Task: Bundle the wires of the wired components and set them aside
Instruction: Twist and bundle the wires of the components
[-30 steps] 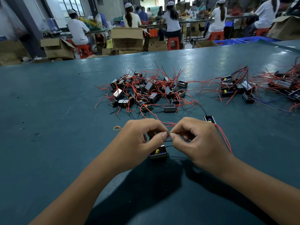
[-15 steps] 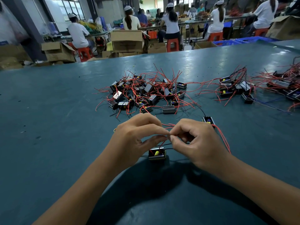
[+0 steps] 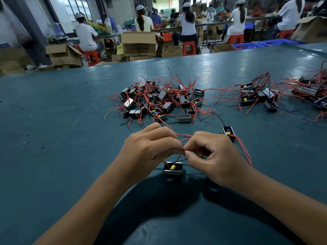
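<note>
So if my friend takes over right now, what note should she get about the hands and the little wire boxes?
Left hand and right hand: fingertips meet, both pinching thin wires just above the component that sits on the table between them.
Another component with long red wires lies just beyond the right hand.
Big tangled pile waits farther out; a smaller group lies far right.
Done: I cannot tell whether any bundle is finished.
Left: finish bundling this one's wires, set it aside, then work through the pile.

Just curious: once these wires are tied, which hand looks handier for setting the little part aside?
Probably the right hand: other components sit grouped on its side, while the left hand is farther away.
</note>
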Demonstrator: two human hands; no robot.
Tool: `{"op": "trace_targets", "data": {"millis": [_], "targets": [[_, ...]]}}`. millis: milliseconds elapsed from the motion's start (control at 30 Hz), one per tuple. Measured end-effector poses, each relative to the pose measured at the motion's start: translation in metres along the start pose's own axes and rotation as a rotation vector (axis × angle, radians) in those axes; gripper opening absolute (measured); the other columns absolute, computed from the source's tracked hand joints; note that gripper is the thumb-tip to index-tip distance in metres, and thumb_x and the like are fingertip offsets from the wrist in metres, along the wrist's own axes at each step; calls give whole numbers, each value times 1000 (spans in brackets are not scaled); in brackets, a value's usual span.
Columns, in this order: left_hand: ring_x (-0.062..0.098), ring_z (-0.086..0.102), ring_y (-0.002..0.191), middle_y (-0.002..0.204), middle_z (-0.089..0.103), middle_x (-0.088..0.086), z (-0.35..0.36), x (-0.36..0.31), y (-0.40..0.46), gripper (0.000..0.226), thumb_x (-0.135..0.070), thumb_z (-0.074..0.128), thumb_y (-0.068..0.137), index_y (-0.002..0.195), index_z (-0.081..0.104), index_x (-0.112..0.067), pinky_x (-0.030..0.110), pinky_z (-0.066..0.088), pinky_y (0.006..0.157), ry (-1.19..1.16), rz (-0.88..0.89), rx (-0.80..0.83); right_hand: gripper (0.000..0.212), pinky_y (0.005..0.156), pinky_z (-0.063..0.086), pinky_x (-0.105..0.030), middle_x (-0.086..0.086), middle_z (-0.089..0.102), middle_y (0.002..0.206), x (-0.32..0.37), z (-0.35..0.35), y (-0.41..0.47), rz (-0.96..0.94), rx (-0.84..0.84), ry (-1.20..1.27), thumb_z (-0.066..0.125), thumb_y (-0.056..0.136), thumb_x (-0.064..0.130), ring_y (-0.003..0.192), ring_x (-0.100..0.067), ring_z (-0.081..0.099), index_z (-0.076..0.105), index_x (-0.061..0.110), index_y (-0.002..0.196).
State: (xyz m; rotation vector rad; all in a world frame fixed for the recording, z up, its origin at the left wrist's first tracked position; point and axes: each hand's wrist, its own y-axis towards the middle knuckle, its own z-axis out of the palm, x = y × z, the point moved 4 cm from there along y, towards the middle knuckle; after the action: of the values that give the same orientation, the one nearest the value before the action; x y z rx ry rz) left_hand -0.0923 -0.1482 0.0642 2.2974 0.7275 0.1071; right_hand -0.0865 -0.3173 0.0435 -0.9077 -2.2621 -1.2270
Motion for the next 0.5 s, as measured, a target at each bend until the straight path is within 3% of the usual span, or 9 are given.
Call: {"op": "trace_targets", "data": {"millis": [300, 500], "targets": [[25, 59, 82, 93, 62, 8, 3, -9, 3, 24, -20, 54, 100, 94, 71, -3, 41, 52, 65, 71, -12, 12, 12, 59, 33, -11, 14, 49, 65, -1, 0, 0, 12, -13, 52, 65, 78, 6, 57, -3, 45, 64, 17, 74], [16, 47, 80, 92, 54, 5, 10, -10, 4, 21, -17, 51, 101, 94, 63, -1, 29, 44, 70, -42, -165, 33, 7, 57, 35, -14, 9, 51, 63, 1, 0, 1, 37, -64, 30, 65, 78, 8, 57, -4, 45, 65, 12, 72]]}}
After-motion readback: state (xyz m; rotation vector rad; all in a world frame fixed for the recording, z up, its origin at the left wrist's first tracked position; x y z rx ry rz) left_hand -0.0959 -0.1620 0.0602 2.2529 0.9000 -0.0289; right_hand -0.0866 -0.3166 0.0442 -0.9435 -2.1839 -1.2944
